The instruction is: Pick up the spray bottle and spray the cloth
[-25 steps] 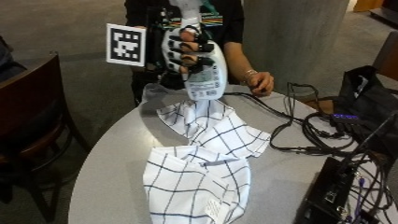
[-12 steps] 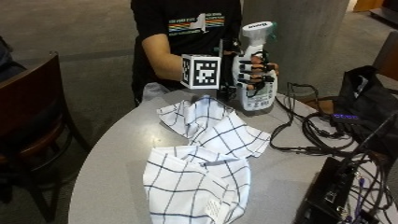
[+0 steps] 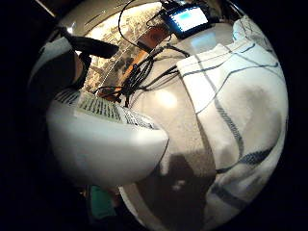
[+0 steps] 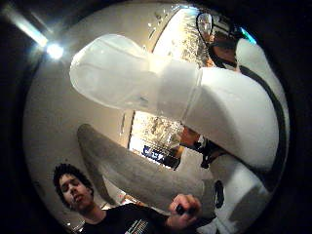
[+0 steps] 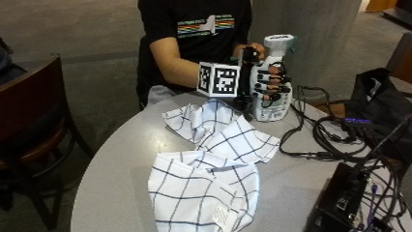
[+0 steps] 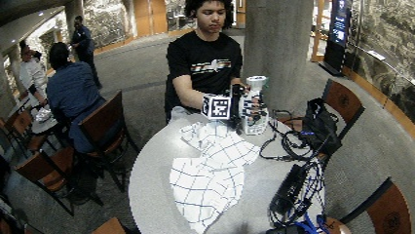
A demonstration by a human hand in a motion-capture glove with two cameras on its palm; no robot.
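My gloved hand (image 5: 267,79) hid bottle (image 5: 273,104) middle; label print too small to read. Frame edge cut cloth (image 5: 203,195) hem.

It was a public indoor seating area, like a café or lobby. Round tables (image 6: 149,165) with dark wooden chairs (image 6: 107,129) stood on a grey floor. At the upper left of the wide view, other people (image 6: 68,80) sat at another table. A thick concrete column (image 6: 279,44) rose behind, and a lit sign panel (image 6: 339,22) stood at the upper right.
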